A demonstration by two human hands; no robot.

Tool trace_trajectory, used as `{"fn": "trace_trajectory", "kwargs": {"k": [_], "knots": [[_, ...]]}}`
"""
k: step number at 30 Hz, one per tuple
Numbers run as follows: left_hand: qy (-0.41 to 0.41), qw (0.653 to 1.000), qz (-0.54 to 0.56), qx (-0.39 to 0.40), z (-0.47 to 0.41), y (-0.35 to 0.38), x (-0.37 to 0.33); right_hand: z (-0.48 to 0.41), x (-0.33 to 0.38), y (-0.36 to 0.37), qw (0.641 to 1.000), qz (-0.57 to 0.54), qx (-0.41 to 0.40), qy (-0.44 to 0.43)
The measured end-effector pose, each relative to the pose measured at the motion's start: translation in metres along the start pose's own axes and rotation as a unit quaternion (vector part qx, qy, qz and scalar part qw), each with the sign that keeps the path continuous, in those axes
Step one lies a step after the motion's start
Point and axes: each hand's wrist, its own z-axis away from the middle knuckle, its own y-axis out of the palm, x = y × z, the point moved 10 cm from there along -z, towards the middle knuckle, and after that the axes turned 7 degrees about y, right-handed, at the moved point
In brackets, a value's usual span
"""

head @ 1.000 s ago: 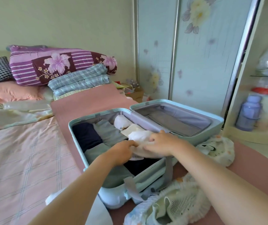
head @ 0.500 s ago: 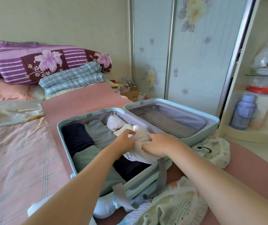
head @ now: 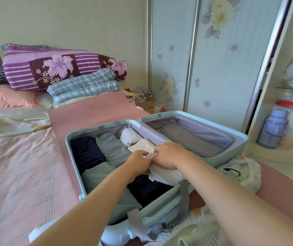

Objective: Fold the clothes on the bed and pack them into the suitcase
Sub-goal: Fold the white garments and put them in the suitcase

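Head view: my left hand [head: 139, 163] and right hand [head: 168, 155] meet at frame centre, fingers curled tight on the white garment [head: 165, 175], which sits atop dark folded clothes [head: 145, 190] inside the open suitcase [head: 159, 215] on the bed [head: 18, 174].

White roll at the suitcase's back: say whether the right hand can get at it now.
Probably yes: the roll lies uncovered just beyond the right hand, though that hand grips a white garment.
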Motion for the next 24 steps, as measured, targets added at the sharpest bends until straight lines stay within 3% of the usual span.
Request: {"fn": "trace_trajectory", "kwargs": {"k": [5,9,10,12,15,19,24], "knots": [[0.043,0.985,-0.159,-0.051,-0.012,-0.011,-0.008,0.001,-0.02,-0.003,0.983,-0.143,-0.11,0.031],[0.178,0.912,-0.363,-0.074,0.002,-0.012,-0.039,0.018,-0.014,-0.02,0.973,-0.102,-0.206,0.022],[0.224,0.891,-0.392,-0.051,0.006,-0.004,-0.047,0.025,-0.018,-0.027,0.974,-0.106,-0.198,0.031],[0.256,0.877,-0.406,0.034,0.009,0.019,-0.048,0.033,-0.027,-0.023,0.984,-0.149,-0.078,0.057],[0.172,0.906,-0.351,0.164,0.008,0.039,-0.026,0.053,-0.032,-0.007,0.986,-0.124,0.098,0.059],[0.103,0.906,-0.351,0.215,0.006,0.043,-0.009,0.054,-0.029,0.007,0.99,-0.024,0.114,0.075],[0.113,0.895,-0.388,0.191,0.011,0.042,-0.015,0.059,-0.021,0.016,0.987,0.023,0.132,0.092]]}}
